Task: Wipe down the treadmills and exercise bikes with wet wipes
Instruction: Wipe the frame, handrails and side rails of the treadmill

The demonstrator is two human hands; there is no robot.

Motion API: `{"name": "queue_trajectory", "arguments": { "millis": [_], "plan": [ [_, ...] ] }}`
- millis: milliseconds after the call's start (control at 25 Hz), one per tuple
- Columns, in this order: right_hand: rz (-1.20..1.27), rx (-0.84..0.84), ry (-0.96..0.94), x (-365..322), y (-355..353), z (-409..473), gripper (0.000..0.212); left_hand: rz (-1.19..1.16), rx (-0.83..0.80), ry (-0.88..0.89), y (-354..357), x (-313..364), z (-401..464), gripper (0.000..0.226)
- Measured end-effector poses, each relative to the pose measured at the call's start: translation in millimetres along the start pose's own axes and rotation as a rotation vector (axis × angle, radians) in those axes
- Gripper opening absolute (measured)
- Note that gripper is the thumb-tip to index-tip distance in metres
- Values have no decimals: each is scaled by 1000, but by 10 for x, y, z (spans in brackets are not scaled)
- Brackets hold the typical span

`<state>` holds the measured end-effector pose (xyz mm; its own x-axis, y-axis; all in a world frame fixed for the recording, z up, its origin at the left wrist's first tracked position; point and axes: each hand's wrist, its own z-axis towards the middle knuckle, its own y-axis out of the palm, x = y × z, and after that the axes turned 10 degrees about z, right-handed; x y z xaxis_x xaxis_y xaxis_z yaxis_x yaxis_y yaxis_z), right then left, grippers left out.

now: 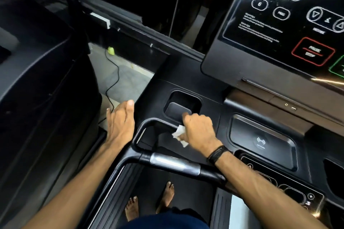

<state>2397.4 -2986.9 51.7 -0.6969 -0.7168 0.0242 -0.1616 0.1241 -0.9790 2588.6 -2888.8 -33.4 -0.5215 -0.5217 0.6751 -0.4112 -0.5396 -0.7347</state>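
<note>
The right hand [198, 130], at centre frame, has its fingers curled around a crumpled white wet wipe [179, 134] and presses it against the curved black handlebar [149, 126] of the treadmill [186, 83]. The wipe protrudes from the left side of the fist, below the knuckles, and lies between the hand and the bar. A black band [216, 154] circles the right wrist.

The left hand [120, 122] sits left of centre, well apart from the wipe. Its fingers are straight and close together, pointing toward the upper frame, and hold nothing. Whether it touches the console edge cannot be determined.

Just above the right hand is a square recessed pocket [183, 104] in the console. To the right of the hand lies a shallow tray [262, 141] marked with a wireless symbol. The control panel [279, 20], with numbered buttons and a red-outlined pause/stop key, occupies the upper right of the frame.

A bar with a silver sensor sleeve [175, 163] crosses the lower centre. Bare feet [149, 202] stand on the belt at bottom centre. A black cable [113, 80] runs across the floor at mid-left.
</note>
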Motion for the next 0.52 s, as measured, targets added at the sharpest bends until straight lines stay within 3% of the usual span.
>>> {"name": "queue_trajectory", "arguments": {
  "millis": [160, 280, 520],
  "plan": [
    [189, 37, -200, -422, -17, 343, 52, -25, 73, -99, -259, -199, -220, 75],
    [216, 68, -324, -664, -90, 483, 32, -41, 150, -220, -437, -286, -402, 62],
    [463, -35, -556, -585, 159, 551, 20, 13, 233, -363, -523, -302, -932, 82]
  ]
}}
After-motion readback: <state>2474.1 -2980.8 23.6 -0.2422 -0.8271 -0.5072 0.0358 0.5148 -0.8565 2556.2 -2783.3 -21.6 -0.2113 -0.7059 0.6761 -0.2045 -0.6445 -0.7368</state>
